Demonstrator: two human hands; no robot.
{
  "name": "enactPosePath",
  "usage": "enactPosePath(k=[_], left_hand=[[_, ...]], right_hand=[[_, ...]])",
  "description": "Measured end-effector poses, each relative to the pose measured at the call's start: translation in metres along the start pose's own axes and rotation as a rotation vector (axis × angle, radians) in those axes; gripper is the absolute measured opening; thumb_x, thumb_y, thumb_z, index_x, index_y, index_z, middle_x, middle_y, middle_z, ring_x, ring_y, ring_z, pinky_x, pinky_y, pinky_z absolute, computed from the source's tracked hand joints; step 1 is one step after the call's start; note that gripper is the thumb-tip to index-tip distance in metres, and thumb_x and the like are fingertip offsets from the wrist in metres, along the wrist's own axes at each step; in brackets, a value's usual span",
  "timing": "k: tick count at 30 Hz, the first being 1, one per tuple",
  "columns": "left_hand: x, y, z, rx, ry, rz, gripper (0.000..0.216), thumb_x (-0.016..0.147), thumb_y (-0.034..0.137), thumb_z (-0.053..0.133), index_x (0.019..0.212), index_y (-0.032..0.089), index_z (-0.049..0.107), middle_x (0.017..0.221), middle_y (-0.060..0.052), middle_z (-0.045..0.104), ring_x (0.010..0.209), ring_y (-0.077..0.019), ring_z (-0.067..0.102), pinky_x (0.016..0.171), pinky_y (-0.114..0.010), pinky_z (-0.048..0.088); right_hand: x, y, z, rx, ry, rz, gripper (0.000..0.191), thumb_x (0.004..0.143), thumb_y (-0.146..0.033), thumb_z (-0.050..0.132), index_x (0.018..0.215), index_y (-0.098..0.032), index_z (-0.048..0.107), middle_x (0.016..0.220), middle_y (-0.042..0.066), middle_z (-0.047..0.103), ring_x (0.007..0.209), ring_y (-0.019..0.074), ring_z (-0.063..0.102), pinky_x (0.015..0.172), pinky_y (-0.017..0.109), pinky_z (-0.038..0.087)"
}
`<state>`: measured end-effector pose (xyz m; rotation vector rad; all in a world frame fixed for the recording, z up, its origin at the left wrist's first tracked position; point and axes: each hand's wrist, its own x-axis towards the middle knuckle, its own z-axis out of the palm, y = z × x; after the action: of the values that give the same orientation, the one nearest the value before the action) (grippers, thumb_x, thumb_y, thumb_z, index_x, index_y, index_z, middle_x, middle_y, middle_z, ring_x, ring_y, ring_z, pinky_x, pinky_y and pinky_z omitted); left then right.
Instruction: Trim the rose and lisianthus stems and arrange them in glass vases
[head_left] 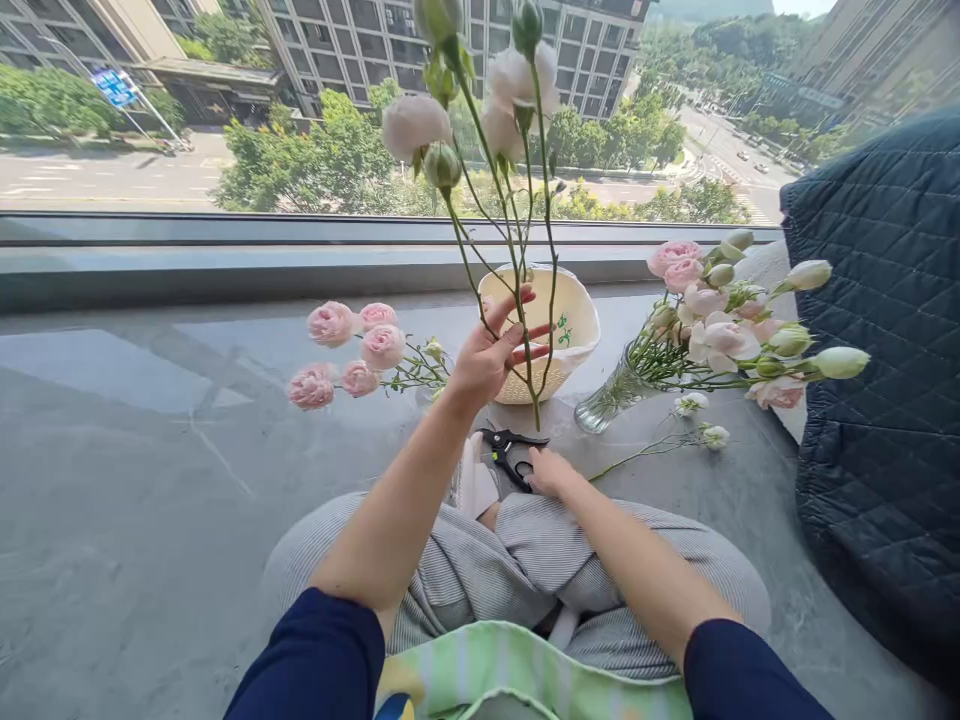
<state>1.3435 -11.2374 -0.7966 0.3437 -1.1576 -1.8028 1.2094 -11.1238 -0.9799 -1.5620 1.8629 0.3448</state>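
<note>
Left hand [486,362] grips one stem [537,408], right hand [553,472] one pruner [501,457] — one basket [579,318], one vase [606,394]

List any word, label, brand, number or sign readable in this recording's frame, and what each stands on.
No text can be read here.
Blue street sign outside: white marks, too small and blurred to read.
Pruning shears: no lettering that can be made out.

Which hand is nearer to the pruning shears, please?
Right: the right hand is at the handle end of the pruning shears; the left hand is higher, holding flower stems.
</note>
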Motion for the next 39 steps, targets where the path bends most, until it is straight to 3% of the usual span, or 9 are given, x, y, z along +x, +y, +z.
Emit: enactPosePath(k=[3,6,11,14,18,26,30,35,39], left_hand=[[0.001,-0.001,-0.003,-0.002,0.018,0.013,0.046,0.086,0.025,0.060,0.131,0.035,0.051,0.150,0.000,0.033,0.129,-0.0312,0.049,0.104,-0.046,0.046],[0.002,0.001,-0.004,0.006,0.038,0.036,0.049,0.085,0.027,0.061,0.132,0.036,0.049,0.152,0.000,0.030,0.125,-0.0295,0.052,0.101,-0.042,0.049],[0.003,0.000,-0.009,0.052,0.044,0.064,0.053,0.087,0.028,0.060,0.136,0.039,0.044,0.152,-0.002,0.030,0.119,-0.0262,0.058,0.091,-0.035,0.054],[0.003,-0.001,-0.012,0.079,0.038,0.068,0.052,0.086,0.028,0.060,0.135,0.040,0.046,0.154,-0.002,0.027,0.118,-0.0259,0.059,0.087,-0.032,0.055],[0.001,0.001,-0.013,0.095,0.054,0.056,0.051,0.085,0.029,0.062,0.133,0.040,0.048,0.156,-0.001,0.022,0.117,-0.0260,0.059,0.082,-0.028,0.054],[-0.003,0.004,-0.015,0.103,0.053,0.075,0.053,0.085,0.027,0.062,0.133,0.041,0.047,0.157,-0.001,0.019,0.114,-0.0242,0.061,0.076,-0.023,0.052],[-0.004,0.005,-0.014,0.119,0.071,0.064,0.053,0.084,0.027,0.063,0.133,0.040,0.048,0.155,-0.003,0.023,0.110,-0.0226,0.064,0.071,-0.021,0.051],[-0.001,0.004,-0.016,0.114,0.075,0.092,0.051,0.084,0.027,0.064,0.131,0.040,0.049,0.155,-0.002,0.024,0.107,-0.0207,0.064,0.069,-0.020,0.050],[0.006,0.005,-0.014,0.111,0.079,0.133,0.051,0.083,0.026,0.064,0.130,0.041,0.050,0.155,0.000,0.023,0.107,-0.0205,0.064,0.068,-0.019,0.050]], right_hand=[[0.016,-0.005,0.031,-0.065,0.028,0.045,0.082,0.071,-0.044,0.072,0.138,-0.013,0.038,0.133,0.025,0.047,0.121,0.0383,0.049,0.092,0.048,0.043],[0.023,-0.007,0.042,-0.117,0.095,0.002,0.091,0.066,-0.050,0.075,0.140,-0.016,0.034,0.136,0.022,0.044,0.124,0.0368,0.044,0.095,0.048,0.040],[0.026,-0.008,0.048,-0.181,0.134,-0.052,0.096,0.057,-0.048,0.081,0.137,-0.018,0.038,0.127,0.020,0.051,0.116,0.0358,0.050,0.091,0.048,0.042],[0.027,-0.008,0.047,-0.212,0.186,-0.074,0.094,0.056,-0.049,0.080,0.135,-0.018,0.042,0.134,0.021,0.046,0.126,0.0382,0.041,0.100,0.052,0.034],[0.032,-0.004,0.046,-0.244,0.185,-0.062,0.115,0.051,-0.051,0.081,0.147,-0.021,0.026,0.152,0.023,0.022,0.141,0.0430,0.015,0.109,0.060,0.013],[0.045,0.006,0.050,-0.231,0.137,-0.047,0.131,0.048,-0.040,0.081,0.152,-0.024,0.003,0.155,0.025,0.014,0.143,0.0434,0.009,0.110,0.060,0.010],[0.040,0.004,0.042,-0.258,0.071,-0.055,0.137,0.044,-0.034,0.081,0.151,-0.027,-0.005,0.154,0.024,0.018,0.143,0.0437,0.012,0.109,0.063,0.005],[0.008,-0.011,0.005,-0.028,0.173,-0.007,0.109,0.054,-0.023,0.068,0.151,-0.018,0.016,0.141,0.024,0.036,0.134,0.0408,0.030,0.109,0.056,0.016],[-0.039,-0.002,-0.038,0.144,0.073,0.098,0.100,0.052,-0.023,0.064,0.146,-0.014,0.031,0.135,0.024,0.041,0.124,0.0420,0.039,0.094,0.051,0.036]])
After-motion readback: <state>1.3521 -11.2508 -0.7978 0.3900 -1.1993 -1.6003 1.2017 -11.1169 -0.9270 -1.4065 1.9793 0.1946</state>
